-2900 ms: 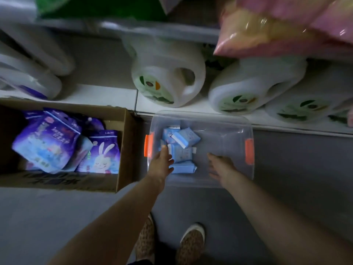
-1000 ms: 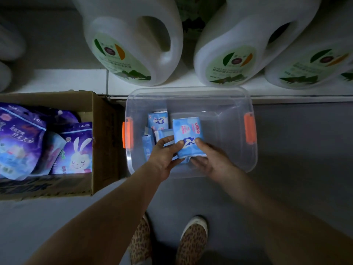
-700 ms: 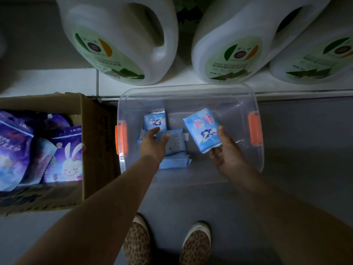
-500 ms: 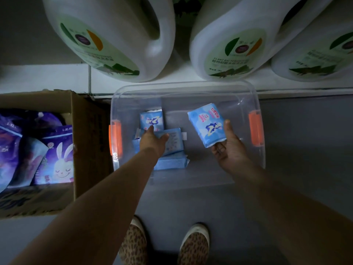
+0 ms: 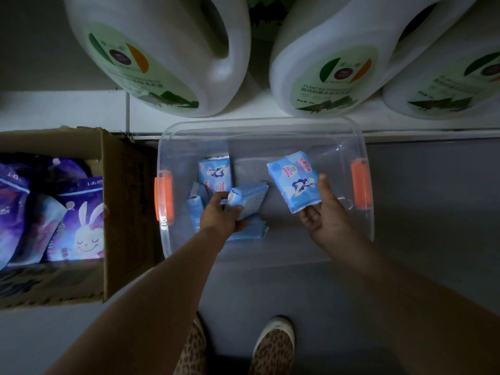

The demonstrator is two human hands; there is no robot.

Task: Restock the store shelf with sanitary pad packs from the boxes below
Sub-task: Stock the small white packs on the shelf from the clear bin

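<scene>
A clear plastic bin (image 5: 270,125) with orange latches sits on the floor below the shelf. My right hand (image 5: 327,215) holds a light blue pad pack (image 5: 295,182) above the bin's right half, thumb along its right edge. My left hand (image 5: 220,215) grips a second blue pack (image 5: 250,198), tilted up off the pile. Several more blue packs lie in the bin's left half, one flat at the back (image 5: 215,173) and one under my left hand (image 5: 249,230).
A cardboard box (image 5: 119,212) with purple rabbit-print packs (image 5: 81,220) stands left of the bin. Large white detergent jugs (image 5: 162,50) line the low white shelf (image 5: 62,109) behind. Grey floor lies to the right; my two shoes (image 5: 273,347) are below.
My right hand has lifted its pack clear to the right. My left hand, which rested on the pile, has closed on another pack and tilted it up.
</scene>
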